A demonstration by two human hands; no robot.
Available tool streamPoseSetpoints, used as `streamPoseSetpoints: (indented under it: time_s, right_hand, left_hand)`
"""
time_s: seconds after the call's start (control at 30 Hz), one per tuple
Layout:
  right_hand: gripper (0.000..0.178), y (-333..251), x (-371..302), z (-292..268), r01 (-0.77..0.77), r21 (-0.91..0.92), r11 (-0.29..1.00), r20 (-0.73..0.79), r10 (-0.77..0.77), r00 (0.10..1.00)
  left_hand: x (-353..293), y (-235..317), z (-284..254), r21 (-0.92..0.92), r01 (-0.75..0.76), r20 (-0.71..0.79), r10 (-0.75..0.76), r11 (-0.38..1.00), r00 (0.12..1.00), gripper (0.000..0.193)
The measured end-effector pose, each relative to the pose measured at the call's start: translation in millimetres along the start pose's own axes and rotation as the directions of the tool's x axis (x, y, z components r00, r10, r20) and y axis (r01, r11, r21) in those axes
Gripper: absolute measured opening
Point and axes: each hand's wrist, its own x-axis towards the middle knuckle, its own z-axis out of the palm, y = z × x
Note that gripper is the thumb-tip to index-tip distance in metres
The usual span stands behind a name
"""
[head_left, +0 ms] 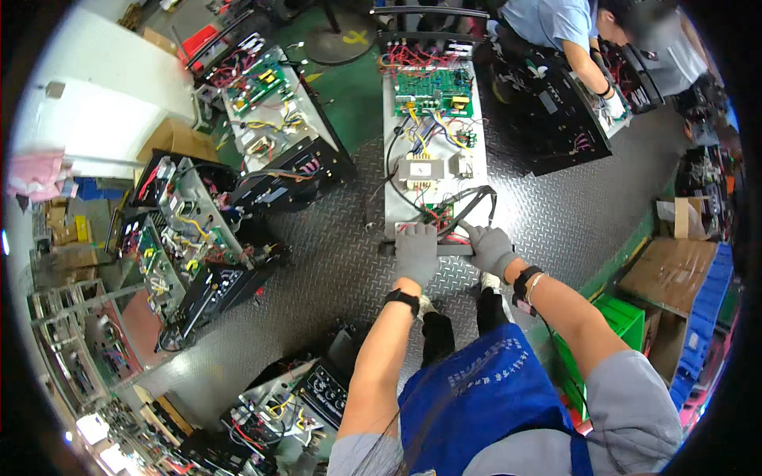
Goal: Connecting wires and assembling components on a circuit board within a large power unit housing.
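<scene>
An open metal chassis (393, 190) lies lengthwise ahead of me. It carries a green circuit board (432, 83), a transformer (421, 170) and bundles of coloured wires. At its near end is a black panel (456, 249) seen edge-on. My left hand (417, 254), in a grey glove, has its fingers curled over the left part of this end. The grey-gloved right hand (492, 251) grips the right corner, partly hiding the panel. A loop of black cable (476, 198) rises just beyond my right fingers. Both thumbs are hard to make out.
Similar opened units stand at left, one (270, 119) beside the chassis and another (194, 214) nearer. At upper right a person (556, 28) reaches into a black unit (548, 103). A green crate (623, 321) and cardboard box (671, 274) stand right, on patterned metal flooring (333, 246).
</scene>
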Motion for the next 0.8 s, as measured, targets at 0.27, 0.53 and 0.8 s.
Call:
streamPoseSetpoints:
  time_s: [0.27, 0.53, 0.8]
  right_hand:
    - [0.085, -4, 15, -23, -0.055, 0.009, 0.998, -0.083, 0.055, 0.995]
    - [0.07, 30, -17, 35, 0.196, -0.053, 0.979, -0.313, -0.203, 0.928]
    - [0.07, -111, -205, 65, 0.554, 0.091, 0.828, -0.041, -0.552, 0.833]
  left_hand:
    - [-110, 35, 21, -0.185, 0.252, -0.327, -0.302, 0.95, 0.896, 0.069]
    - [-342, 115, 55, -0.385, 0.705, -0.164, -0.796, 0.596, 0.583, 0.071]
    - [-430, 88, 131, -0.702, 0.631, 0.034, -0.869, 0.331, 0.494, 0.078]
